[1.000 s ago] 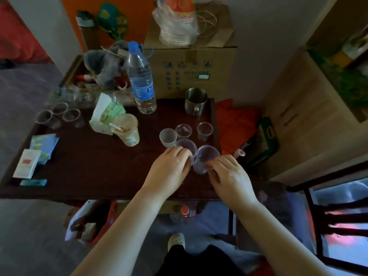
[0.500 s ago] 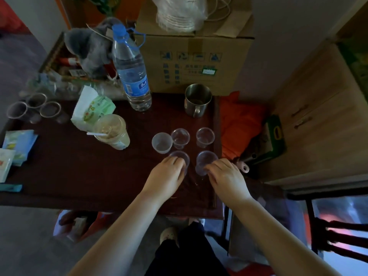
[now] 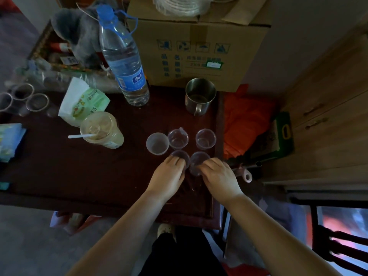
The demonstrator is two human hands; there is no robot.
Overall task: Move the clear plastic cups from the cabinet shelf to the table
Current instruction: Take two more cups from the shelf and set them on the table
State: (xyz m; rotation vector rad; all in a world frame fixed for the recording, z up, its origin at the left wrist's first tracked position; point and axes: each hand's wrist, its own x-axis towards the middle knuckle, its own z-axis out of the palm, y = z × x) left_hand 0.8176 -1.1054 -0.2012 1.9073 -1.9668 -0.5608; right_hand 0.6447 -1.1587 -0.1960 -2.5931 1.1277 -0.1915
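Several small clear plastic cups stand on the dark brown table (image 3: 79,176) near its right end. Three form a back row: a whitish cup (image 3: 157,143), a middle cup (image 3: 177,138) and a right cup (image 3: 205,138). In front, my left hand (image 3: 168,177) is closed around a clear cup (image 3: 180,156), and my right hand (image 3: 219,177) is closed around another clear cup (image 3: 198,161). Both front cups rest upright on the table, side by side, partly hidden by my fingers.
A water bottle (image 3: 123,60), a steel mug (image 3: 200,95), a lidded drink with straw (image 3: 101,129) and a snack packet (image 3: 83,100) stand behind. More clear cups (image 3: 36,102) sit far left. A cardboard box (image 3: 199,46) is at the back, a wooden cabinet (image 3: 328,116) to the right.
The view has tilted down and closer to the table. Both hands with their cups have settled lower onto the table surface, just in front of the back row.
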